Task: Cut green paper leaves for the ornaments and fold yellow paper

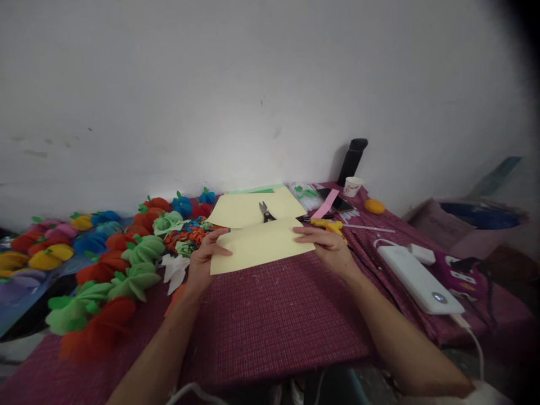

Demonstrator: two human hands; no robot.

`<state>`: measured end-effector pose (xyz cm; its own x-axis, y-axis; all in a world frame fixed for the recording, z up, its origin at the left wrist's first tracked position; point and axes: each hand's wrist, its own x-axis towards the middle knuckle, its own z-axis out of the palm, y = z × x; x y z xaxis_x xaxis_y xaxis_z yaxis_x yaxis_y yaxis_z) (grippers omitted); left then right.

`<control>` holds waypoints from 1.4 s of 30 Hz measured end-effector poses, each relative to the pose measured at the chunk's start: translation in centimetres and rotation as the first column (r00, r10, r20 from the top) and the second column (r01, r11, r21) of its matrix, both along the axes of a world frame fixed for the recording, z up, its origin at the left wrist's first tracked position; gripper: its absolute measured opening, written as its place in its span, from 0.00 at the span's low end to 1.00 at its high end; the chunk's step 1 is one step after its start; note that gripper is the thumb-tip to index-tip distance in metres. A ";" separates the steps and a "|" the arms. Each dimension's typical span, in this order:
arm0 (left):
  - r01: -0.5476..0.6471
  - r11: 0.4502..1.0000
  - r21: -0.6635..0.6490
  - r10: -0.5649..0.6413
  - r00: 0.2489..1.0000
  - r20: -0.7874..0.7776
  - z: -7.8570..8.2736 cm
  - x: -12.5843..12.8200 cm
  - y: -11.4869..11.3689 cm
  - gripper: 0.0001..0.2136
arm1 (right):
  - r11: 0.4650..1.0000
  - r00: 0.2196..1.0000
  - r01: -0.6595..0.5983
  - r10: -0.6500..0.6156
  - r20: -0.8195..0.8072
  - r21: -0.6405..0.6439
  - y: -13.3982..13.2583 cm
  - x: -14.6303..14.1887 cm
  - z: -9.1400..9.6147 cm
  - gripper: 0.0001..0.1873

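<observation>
A pale yellow sheet of paper (261,244) is held out above the table between both hands. Its left end is gripped by my left hand (206,256), the fingers over the front. At the right end, my right hand (331,247) pinches the sheet the same way. Just beyond it lie black-handled scissors (266,212), blades pointing away, on a larger pale yellow sheet (236,209). A yellow glue gun (329,225) rests close to my right hand. White cut pieces (174,270) and a heap of orange and green scraps (188,236) are beside my left hand.
Several colourful pumpkin-shaped crafts (135,281) cover the left side. Toward the right are a pink strip (327,203), a phone (337,201), a paper cup (352,186), a black bottle (352,162), an orange fruit (374,206), a white power bank (417,278) and a purple power strip (459,275) with cables.
</observation>
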<state>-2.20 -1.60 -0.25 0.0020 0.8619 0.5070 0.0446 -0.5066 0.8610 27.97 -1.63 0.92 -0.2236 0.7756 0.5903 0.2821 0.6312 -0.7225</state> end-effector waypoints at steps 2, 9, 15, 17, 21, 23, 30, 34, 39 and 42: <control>0.023 1.000 0.014 -0.023 1.000 0.012 0.0 0.0 0.0 0.04 | 1.000 1.000 0.007 -0.007 0.010 0.008 0.0 0.0 0.0 0.17; 0.013 0.998 0.057 -0.008 0.996 -0.083 -0.3 -0.4 0.6 0.02 | 0.998 0.997 -0.008 0.003 0.073 0.069 0.1 0.4 0.2 0.17; -0.346 0.926 0.151 0.375 0.794 -0.478 -0.7 -2.0 2.2 0.12 | 0.965 0.883 0.132 -0.218 0.416 0.226 -2.9 1.5 1.1 0.16; -0.410 0.891 0.196 0.449 0.730 -0.515 -0.4 -1.5 1.7 0.14 | 0.936 0.805 0.232 -0.338 0.487 0.266 -4.3 2.3 1.0 0.13; -0.198 0.955 0.221 0.296 0.686 -0.664 0.6 2.6 -2.1 0.14 | 0.775 0.627 0.581 -0.622 0.470 0.250 -5.8 4.6 1.4 0.12; 0.151 0.971 0.184 0.065 0.576 -0.815 0.6 5.6 -4.9 0.15 | 0.665 0.550 0.719 -0.722 0.420 0.201 -6.2 5.5 2.1 0.14; 0.328 0.944 -0.033 -0.109 0.214 -0.971 -3.0 8.4 -7.4 0.35 | 0.661 0.538 0.708 -0.734 0.415 0.250 -8.4 4.1 2.8 0.15; 0.116 0.993 -0.006 -0.022 0.143 -0.989 -4.3 3.6 -6.1 0.34 | 0.809 0.637 0.489 -0.587 0.499 0.326 -10.5 1.1 1.5 0.13; -0.215 0.963 0.164 0.168 -0.001 -0.986 -3.7 -1.2 -6.3 0.34 | 0.915 0.674 0.295 -0.402 0.619 0.273 -12.5 -4.4 0.4 0.12; -0.256 0.921 0.294 0.293 -0.043 -0.955 -2.4 -2.0 -6.5 0.28 | 0.961 0.617 0.196 -0.277 0.736 0.198 -13.3 -8.0 -0.2 0.11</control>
